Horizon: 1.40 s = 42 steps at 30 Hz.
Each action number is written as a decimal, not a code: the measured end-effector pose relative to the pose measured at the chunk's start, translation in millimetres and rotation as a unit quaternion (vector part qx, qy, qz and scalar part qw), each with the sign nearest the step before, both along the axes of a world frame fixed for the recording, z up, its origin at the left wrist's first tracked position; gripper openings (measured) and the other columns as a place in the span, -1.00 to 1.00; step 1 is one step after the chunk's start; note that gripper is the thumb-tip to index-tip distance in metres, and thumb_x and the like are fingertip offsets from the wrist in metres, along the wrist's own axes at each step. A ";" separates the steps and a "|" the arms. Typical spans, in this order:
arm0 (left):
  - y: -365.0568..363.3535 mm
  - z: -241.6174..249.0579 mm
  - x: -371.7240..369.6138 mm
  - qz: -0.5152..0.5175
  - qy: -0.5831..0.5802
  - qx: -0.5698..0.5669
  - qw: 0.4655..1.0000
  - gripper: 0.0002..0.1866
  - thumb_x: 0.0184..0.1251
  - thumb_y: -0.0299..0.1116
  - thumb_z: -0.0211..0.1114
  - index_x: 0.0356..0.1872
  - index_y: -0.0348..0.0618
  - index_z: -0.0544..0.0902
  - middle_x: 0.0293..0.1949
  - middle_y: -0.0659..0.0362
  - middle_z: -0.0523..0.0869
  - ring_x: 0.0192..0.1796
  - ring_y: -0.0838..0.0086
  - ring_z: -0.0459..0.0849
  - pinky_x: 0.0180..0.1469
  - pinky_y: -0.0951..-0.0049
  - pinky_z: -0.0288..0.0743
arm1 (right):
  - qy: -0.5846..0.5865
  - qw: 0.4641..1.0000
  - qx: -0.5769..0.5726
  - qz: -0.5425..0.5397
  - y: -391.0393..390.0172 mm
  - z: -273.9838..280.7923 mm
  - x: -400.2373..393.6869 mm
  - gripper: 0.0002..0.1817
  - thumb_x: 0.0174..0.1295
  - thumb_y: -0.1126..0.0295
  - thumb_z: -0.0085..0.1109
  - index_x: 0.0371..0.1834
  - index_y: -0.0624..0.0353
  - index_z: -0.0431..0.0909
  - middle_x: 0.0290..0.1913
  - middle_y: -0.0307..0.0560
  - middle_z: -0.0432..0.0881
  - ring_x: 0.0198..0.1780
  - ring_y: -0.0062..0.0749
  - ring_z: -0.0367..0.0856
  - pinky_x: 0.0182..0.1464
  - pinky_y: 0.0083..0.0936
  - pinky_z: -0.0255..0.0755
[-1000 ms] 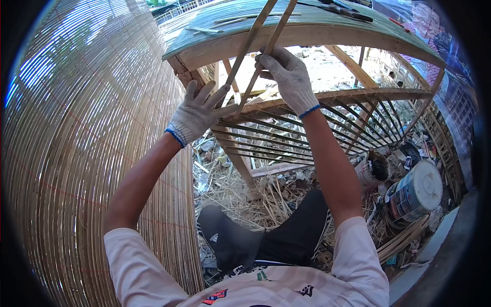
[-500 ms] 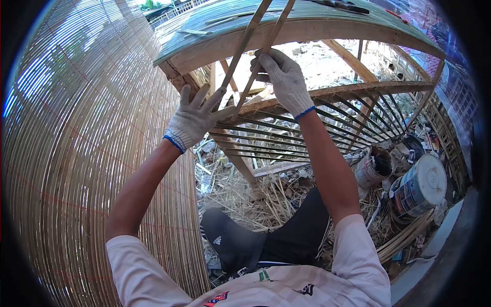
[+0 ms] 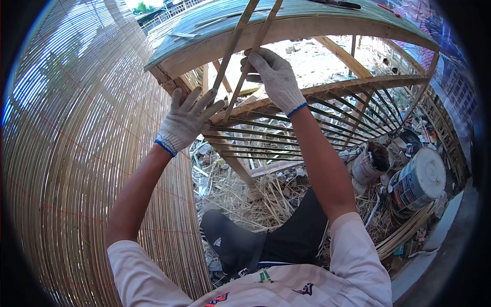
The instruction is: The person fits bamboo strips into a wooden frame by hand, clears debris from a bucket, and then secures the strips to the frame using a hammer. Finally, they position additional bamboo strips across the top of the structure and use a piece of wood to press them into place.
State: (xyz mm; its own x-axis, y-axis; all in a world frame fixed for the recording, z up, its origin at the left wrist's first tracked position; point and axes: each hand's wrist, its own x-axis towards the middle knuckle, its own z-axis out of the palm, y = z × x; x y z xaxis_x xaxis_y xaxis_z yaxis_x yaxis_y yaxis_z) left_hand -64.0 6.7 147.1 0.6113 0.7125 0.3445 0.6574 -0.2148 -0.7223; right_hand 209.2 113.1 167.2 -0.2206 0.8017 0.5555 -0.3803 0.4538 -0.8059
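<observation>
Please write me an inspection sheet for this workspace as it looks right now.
Surface: green-topped wooden bench, with loose strips and a tool lying on it.
Job's things: two bamboo strips slanting up across the bench edge; slatted frame below.
Clutter: two open cans, a bucket, straw and scraps on the ground.
Grippers: right hand gloved, closed around one strip; left hand gloved, fingers spread, against the strips' lower ends.
Cables: nothing seen.
Surroundings: a large woven bamboo screen at left; lattice panels at right; outdoors, daylight.
</observation>
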 end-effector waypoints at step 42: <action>-0.7 23.6 -12.2 0.029 0.165 0.093 0.981 0.18 -0.23 0.55 0.26 0.64 0.65 0.21 0.64 0.56 0.28 0.63 0.55 0.24 0.80 0.07 -0.41 | -0.060 0.997 0.040 -0.027 5.4 1.2 6.9 -0.62 0.58 0.20 0.13 0.16 0.30 0.68 -0.09 -0.04 0.79 -0.03 -0.41 0.79 0.09 -0.44 0.68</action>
State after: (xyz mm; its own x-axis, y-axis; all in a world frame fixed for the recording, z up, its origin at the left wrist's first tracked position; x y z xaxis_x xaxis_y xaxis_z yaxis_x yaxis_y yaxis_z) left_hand -76.2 6.0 170.7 0.6725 0.6925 0.2613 0.3874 -0.0285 -0.9215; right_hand 216.1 118.5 168.4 -0.2460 0.7686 0.5906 -0.2567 0.5359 -0.8043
